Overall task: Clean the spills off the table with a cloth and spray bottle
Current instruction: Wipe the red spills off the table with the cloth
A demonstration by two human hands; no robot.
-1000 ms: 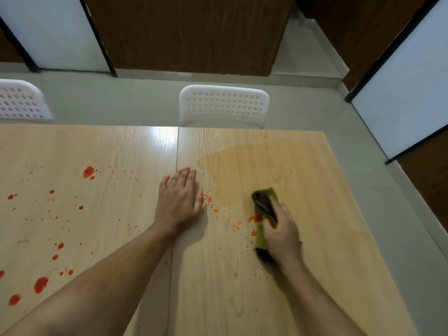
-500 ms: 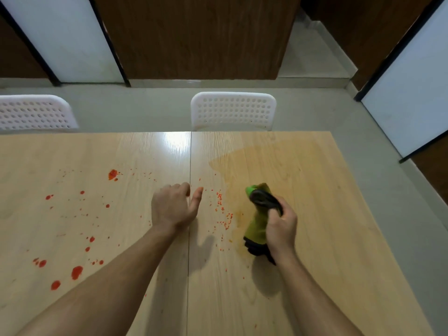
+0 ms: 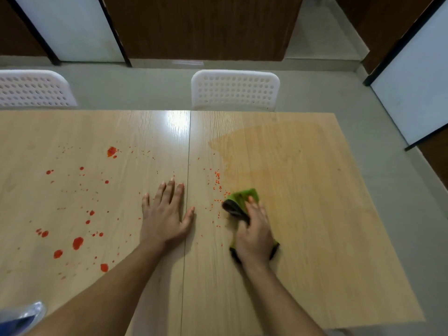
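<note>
A green and black cloth (image 3: 238, 200) lies bunched on the wooden table (image 3: 315, 214), right of the centre seam. My right hand (image 3: 254, 231) presses down on it with fingers laid over it. My left hand (image 3: 166, 214) rests flat on the table, fingers spread, just left of the seam. Small red specks (image 3: 217, 184) dot the wood between my hands. Larger red spills (image 3: 77, 243) are scattered over the left half. A wet, darker patch (image 3: 266, 151) spreads beyond the cloth. At the bottom left corner a clear, blurred object (image 3: 23, 316) shows, possibly the spray bottle.
Two white perforated chairs stand at the far edge, one in the middle (image 3: 235, 89) and one on the left (image 3: 34, 88). Grey floor (image 3: 400, 202) runs past the table's right edge.
My right hand set the lifted cloth back down and now presses it flat. My left hand went from loosely curled to flat with fingers spread.
</note>
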